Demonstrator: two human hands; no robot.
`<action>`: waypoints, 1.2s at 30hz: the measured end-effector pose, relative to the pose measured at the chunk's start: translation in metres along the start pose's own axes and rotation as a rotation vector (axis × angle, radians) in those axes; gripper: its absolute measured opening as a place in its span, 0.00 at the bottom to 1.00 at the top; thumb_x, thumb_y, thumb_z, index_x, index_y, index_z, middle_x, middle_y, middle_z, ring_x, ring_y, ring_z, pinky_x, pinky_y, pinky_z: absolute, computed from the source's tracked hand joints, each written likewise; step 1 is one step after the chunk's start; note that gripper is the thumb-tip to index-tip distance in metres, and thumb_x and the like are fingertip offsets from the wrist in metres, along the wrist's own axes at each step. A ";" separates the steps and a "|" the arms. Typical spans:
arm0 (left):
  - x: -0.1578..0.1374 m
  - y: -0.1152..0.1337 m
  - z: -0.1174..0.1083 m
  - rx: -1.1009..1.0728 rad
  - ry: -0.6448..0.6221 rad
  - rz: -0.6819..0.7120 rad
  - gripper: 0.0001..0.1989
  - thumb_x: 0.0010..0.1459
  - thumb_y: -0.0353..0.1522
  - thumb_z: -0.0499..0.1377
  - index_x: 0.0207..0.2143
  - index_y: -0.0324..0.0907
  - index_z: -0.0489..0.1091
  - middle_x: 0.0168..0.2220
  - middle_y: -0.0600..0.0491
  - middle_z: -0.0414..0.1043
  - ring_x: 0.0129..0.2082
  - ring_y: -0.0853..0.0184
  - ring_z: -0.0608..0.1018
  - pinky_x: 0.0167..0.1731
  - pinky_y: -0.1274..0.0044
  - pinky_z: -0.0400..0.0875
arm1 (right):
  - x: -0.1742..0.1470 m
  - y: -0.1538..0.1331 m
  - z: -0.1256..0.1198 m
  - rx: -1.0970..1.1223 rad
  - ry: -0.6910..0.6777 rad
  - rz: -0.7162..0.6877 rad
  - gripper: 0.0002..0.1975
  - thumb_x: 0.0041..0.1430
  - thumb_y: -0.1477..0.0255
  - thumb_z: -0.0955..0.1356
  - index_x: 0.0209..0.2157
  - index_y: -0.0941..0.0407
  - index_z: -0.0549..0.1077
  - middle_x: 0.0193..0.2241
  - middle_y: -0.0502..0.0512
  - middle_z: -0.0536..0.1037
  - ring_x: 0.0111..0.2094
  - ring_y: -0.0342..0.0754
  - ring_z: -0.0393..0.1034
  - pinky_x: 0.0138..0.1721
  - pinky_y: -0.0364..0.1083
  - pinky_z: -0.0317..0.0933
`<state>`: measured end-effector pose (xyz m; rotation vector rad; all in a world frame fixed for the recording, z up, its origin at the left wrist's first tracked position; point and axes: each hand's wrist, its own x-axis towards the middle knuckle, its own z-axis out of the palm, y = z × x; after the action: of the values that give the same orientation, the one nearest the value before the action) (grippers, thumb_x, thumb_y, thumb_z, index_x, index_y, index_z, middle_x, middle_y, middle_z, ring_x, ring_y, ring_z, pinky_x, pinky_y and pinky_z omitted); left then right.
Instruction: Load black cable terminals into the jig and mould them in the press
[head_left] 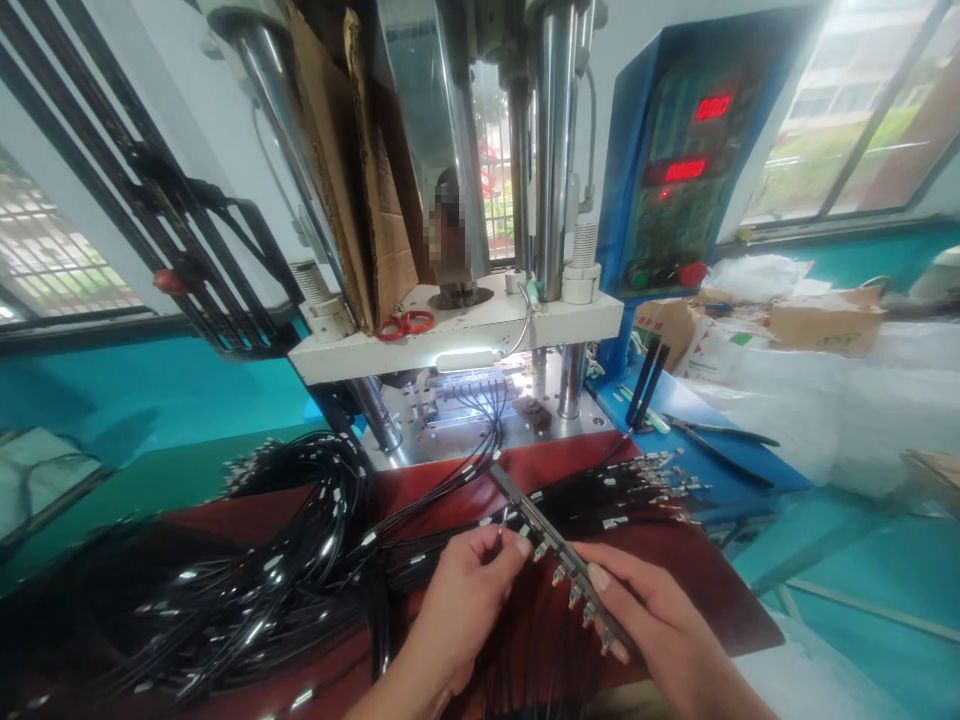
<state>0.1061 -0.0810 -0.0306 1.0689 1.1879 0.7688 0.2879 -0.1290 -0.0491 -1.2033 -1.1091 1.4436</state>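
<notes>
My right hand (652, 610) is wrapped round the lower part of a long dark bar (547, 535), thumb on top. The bar slants from upper left to lower right, with several small metal connectors (559, 575) sticking out along its near side. My left hand (472, 590) pinches a thin black cable end with a small metal connector (523, 540) at the bar's near edge; the fingertips partly hide it. Black cables hang below the bar. Behind my hands, a bundle of black cables (577, 505) lies on the dark red work surface (712, 580), its metal ends to the right.
A press (457, 335) stands ahead, with cables running into its lit mould (472, 385). Red-handled scissors (405, 324) rest on its plate. A large coil of black cables (330, 490) lies left. Black tweezers (720, 445) are on the blue surface right, near plastic bags (810, 400).
</notes>
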 end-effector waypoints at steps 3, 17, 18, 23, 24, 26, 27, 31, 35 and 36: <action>0.001 -0.002 -0.001 0.048 -0.021 0.018 0.17 0.54 0.44 0.58 0.26 0.38 0.66 0.19 0.60 0.55 0.19 0.77 0.55 0.19 0.83 0.45 | 0.000 -0.002 -0.001 -0.048 -0.024 -0.008 0.23 0.59 0.56 0.64 0.51 0.54 0.72 0.32 0.54 0.75 0.26 0.43 0.63 0.23 0.41 0.61; 0.006 -0.001 -0.012 0.015 -0.155 -0.020 0.16 0.53 0.44 0.59 0.26 0.39 0.65 0.18 0.61 0.55 0.15 0.78 0.53 0.16 0.82 0.44 | -0.001 -0.008 -0.002 -0.248 -0.085 -0.116 0.21 0.61 0.57 0.62 0.51 0.51 0.72 0.38 0.56 0.74 0.37 0.51 0.69 0.36 0.46 0.66; 0.005 0.001 -0.014 -0.004 -0.168 -0.020 0.16 0.53 0.43 0.59 0.28 0.39 0.65 0.19 0.60 0.58 0.15 0.78 0.55 0.16 0.83 0.47 | -0.001 -0.006 -0.002 -0.213 -0.076 -0.103 0.22 0.60 0.57 0.62 0.52 0.51 0.72 0.37 0.56 0.74 0.34 0.49 0.68 0.32 0.45 0.66; 0.001 0.008 -0.025 -0.277 -0.064 0.036 0.15 0.56 0.40 0.59 0.41 0.39 0.67 0.26 0.57 0.64 0.25 0.73 0.67 0.26 0.80 0.64 | 0.001 0.005 -0.006 -0.020 -0.019 -0.018 0.24 0.61 0.57 0.63 0.53 0.56 0.70 0.24 0.52 0.72 0.20 0.40 0.58 0.20 0.40 0.55; 0.000 0.008 -0.027 -0.319 -0.035 0.025 0.16 0.57 0.41 0.57 0.42 0.40 0.67 0.26 0.57 0.64 0.24 0.73 0.67 0.26 0.80 0.64 | 0.001 0.005 -0.006 -0.009 -0.010 -0.012 0.24 0.60 0.57 0.64 0.52 0.56 0.70 0.23 0.51 0.71 0.20 0.40 0.58 0.20 0.41 0.55; -0.002 0.008 -0.030 -0.346 0.008 0.002 0.19 0.57 0.44 0.56 0.45 0.40 0.67 0.25 0.57 0.63 0.21 0.75 0.65 0.21 0.81 0.60 | 0.000 0.003 -0.006 -0.002 -0.014 0.000 0.24 0.60 0.57 0.64 0.52 0.57 0.70 0.23 0.52 0.71 0.20 0.41 0.58 0.21 0.41 0.55; -0.003 0.007 -0.030 -0.328 0.023 -0.012 0.20 0.57 0.45 0.55 0.45 0.39 0.68 0.23 0.58 0.61 0.19 0.75 0.63 0.19 0.81 0.58 | 0.000 0.001 -0.006 -0.003 -0.021 0.005 0.24 0.60 0.57 0.64 0.52 0.58 0.71 0.23 0.52 0.71 0.21 0.41 0.58 0.21 0.41 0.55; -0.005 0.005 -0.025 -0.143 0.031 -0.061 0.21 0.54 0.46 0.58 0.39 0.38 0.71 0.16 0.62 0.53 0.13 0.78 0.53 0.14 0.82 0.44 | 0.000 -0.003 -0.003 -0.020 -0.031 0.025 0.24 0.59 0.57 0.64 0.52 0.56 0.71 0.25 0.53 0.73 0.21 0.42 0.59 0.21 0.41 0.55; -0.007 0.004 -0.019 -0.027 -0.029 -0.072 0.20 0.53 0.48 0.58 0.28 0.38 0.70 0.14 0.64 0.45 0.13 0.79 0.46 0.14 0.80 0.36 | 0.001 -0.005 -0.003 -0.063 -0.082 -0.017 0.23 0.59 0.56 0.64 0.51 0.54 0.72 0.30 0.54 0.75 0.23 0.43 0.62 0.20 0.41 0.56; -0.007 0.004 -0.018 -0.017 -0.044 -0.068 0.20 0.53 0.47 0.57 0.26 0.39 0.68 0.14 0.64 0.45 0.13 0.79 0.45 0.15 0.79 0.35 | 0.001 -0.005 -0.003 -0.079 -0.096 -0.025 0.23 0.60 0.57 0.63 0.51 0.53 0.72 0.30 0.54 0.75 0.24 0.44 0.63 0.21 0.41 0.58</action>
<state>0.0875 -0.0814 -0.0246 1.0212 1.1727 0.6983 0.2914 -0.1271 -0.0447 -1.1808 -1.2527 1.4628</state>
